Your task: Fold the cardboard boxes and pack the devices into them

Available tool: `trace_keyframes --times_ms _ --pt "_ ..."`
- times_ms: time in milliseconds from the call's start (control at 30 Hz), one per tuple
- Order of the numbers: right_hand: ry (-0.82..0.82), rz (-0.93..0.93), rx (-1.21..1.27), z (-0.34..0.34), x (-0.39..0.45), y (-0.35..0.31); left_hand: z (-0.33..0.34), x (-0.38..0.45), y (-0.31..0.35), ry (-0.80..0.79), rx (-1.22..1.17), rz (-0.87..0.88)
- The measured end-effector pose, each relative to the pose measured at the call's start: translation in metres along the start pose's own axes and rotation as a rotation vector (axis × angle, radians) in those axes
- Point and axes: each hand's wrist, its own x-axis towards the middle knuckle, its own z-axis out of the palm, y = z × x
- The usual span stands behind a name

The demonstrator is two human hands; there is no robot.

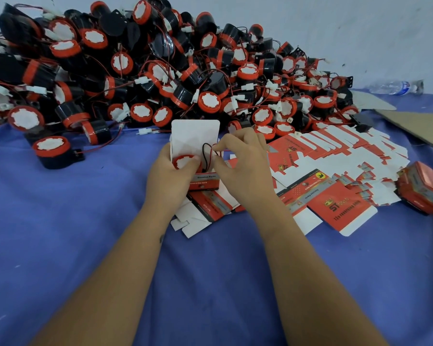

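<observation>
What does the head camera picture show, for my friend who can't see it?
Two hands pack a red-and-black device into an open box: the left hand holds both while the right hand pinches its wire. Behind lies a big pile of devices, with flat unfolded boxes on the blue tablecloth.

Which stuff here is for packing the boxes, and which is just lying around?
For the job:
open box
device going in
its wire
left hand, right hand
pile of devices
flat boxes

Just lying about:
water bottle
brown cardboard sheet
</observation>
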Motion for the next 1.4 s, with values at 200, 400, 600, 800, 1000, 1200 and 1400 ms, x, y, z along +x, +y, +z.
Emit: trace_keyframes --times_ms 200,400,600,800,1000,1200,1400 --pt "-0.046 -0.067 -0.012 0.004 -0.003 0.000 0.000 0.000 0.000 0.000 -0.005 -0.010" --pt "-0.046 0.032 0.225 0.007 -0.005 -0.005 0.001 0.002 0.002 -0.021 -0.009 -0.042" --pt "-0.133 0.144 0.389 0.000 -0.008 -0.006 0.000 0.000 0.010 -0.081 -0.178 -0.150" --pt "-0.138 0.156 0.268 0.003 -0.007 -0.003 0.002 0.000 0.016 -0.169 -0.494 -0.257" --pt "-0.119 0.165 0.346 0.009 -0.008 -0.005 -0.003 0.001 0.007 -0.164 -0.075 -0.089" --pt "-0.047 0.178 0.374 0.008 -0.006 -0.001 -0.005 0.002 0.009 -0.101 -0.002 -0.072" --pt "-0.102 0.161 0.360 0.003 -0.005 -0.002 -0.008 -0.002 0.009 -0.012 -0.039 0.041"
